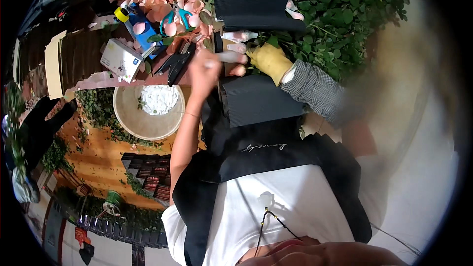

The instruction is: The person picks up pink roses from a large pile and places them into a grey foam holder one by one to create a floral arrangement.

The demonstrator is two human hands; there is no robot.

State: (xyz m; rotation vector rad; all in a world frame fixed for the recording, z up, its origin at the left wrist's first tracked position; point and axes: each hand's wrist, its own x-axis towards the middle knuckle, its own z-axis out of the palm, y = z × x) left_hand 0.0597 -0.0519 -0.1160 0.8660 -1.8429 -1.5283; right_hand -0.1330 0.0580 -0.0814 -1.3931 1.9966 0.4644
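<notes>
My left hand [206,71], bare and smeared by motion, is at the table's edge beside a flower head in a pale sleeve [231,57]. Its fingers are too blurred to read, though something whitish shows at them. A yellow glove covers my right hand [270,62], whose fingers are closed at the stem end of that flower; the stem itself is hidden. Other pale pink flower heads in white net sleeves [239,35] lie just beyond, heads to the left. Black corrugated sheets lie on the far side [253,2] and the near side [261,101] of them.
Leafy green stems [340,15] heap up at right. Loose pink petals [157,7], teal-handled scissors [170,18], a black stapler-like tool [178,65] and a white box [120,61] crowd the table at left. Below stands a round tub [123,118] with small white pieces inside.
</notes>
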